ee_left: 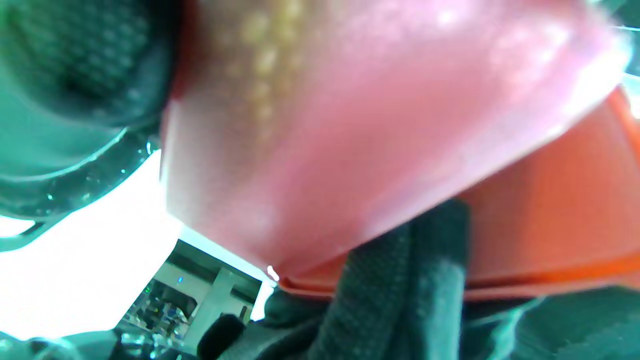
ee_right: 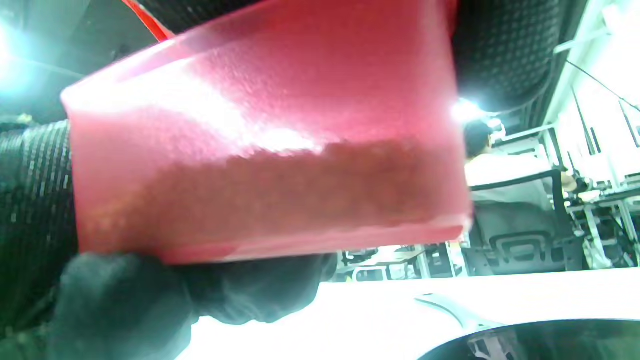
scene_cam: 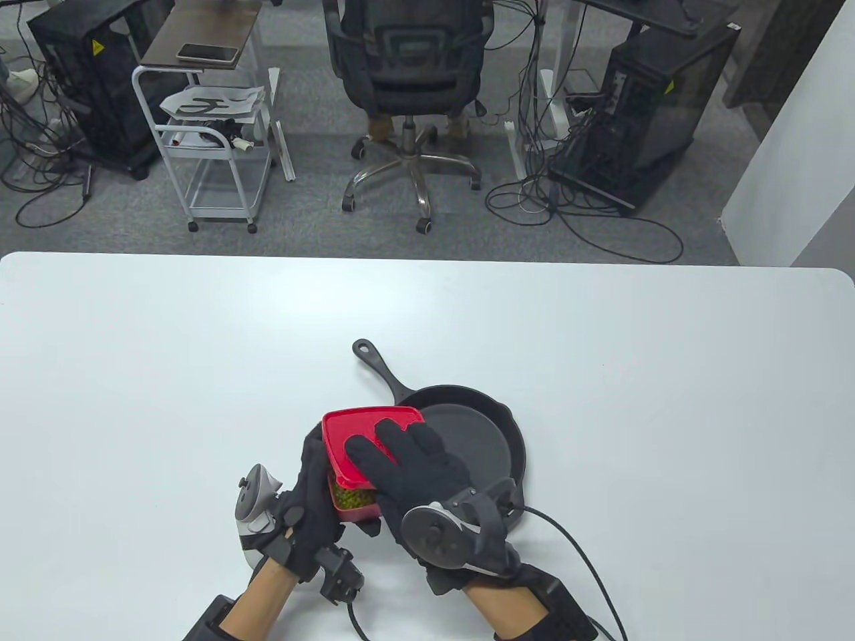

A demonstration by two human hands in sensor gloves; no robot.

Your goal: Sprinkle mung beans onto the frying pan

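Observation:
A red plastic box [scene_cam: 357,513] of green mung beans [scene_cam: 353,497] is held just above the table at the near left rim of the black frying pan [scene_cam: 467,390]. My left hand [scene_cam: 314,494] grips the box from its left side. My right hand [scene_cam: 401,461] lies on the red lid [scene_cam: 354,431], which sits askew so the beans show at the near edge. In the left wrist view the box wall [ee_left: 350,125] fills the frame. In the right wrist view the beans [ee_right: 300,195] show through the box wall [ee_right: 270,100], with the pan [ee_right: 550,340] below.
The pan's handle [scene_cam: 377,364] points to the far left. A glove cable [scene_cam: 574,547] runs off the near right of the white table [scene_cam: 167,367]. An office chair [scene_cam: 411,80] and a cart [scene_cam: 214,133] stand beyond the far edge.

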